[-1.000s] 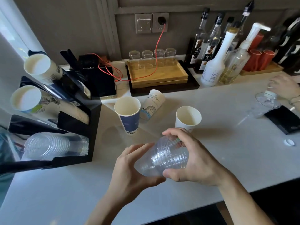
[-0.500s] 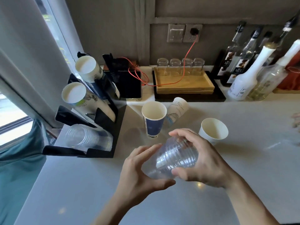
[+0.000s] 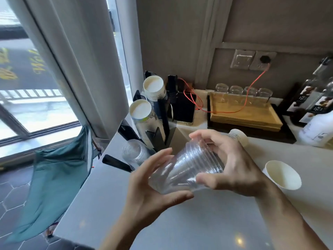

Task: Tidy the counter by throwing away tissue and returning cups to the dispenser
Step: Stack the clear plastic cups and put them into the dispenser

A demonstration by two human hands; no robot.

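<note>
Hands share one load: the right hand [image 3: 232, 165] wraps the wide end of a nested stack of clear cups [image 3: 187, 168], the left hand [image 3: 153, 179] cradles its base, likely aiming it sideways at the black dispenser [image 3: 162, 127]. Beyond, a paper cup [image 3: 282, 175] waits on the grey tabletop [image 3: 198, 222], beside a curtained window [image 3: 36, 78].

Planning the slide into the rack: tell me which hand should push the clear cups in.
Right, probably. The right hand wraps the wide rim end of the clear cups; the left hand cradles the narrow base, which points toward the dispenser on the left.
</note>
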